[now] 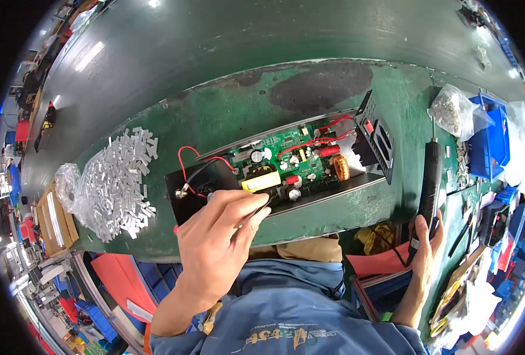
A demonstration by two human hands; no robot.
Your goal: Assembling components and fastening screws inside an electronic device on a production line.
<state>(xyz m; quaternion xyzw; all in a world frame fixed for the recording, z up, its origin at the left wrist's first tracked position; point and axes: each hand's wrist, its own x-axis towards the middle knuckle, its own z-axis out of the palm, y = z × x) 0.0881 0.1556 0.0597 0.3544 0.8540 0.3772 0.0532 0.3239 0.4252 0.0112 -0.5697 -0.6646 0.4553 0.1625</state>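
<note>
Pinching one thin piece point(254, 215): left hand point(215, 239), fingertips closed, beside one yellow block point(261, 181).
Right hand point(427, 245), fingers wrapped around one black screwdriver point(431, 171); one blue shirt point(262, 313) bears printed lettering.

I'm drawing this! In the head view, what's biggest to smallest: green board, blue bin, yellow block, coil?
1. Green board
2. Blue bin
3. Yellow block and coil: too alike to rank

Blue shirt point(286, 305) on person at counter point(404, 106): yellow lettering point(298, 338) low on front, smaller pale lines beside it. Other print too small to read.
</note>
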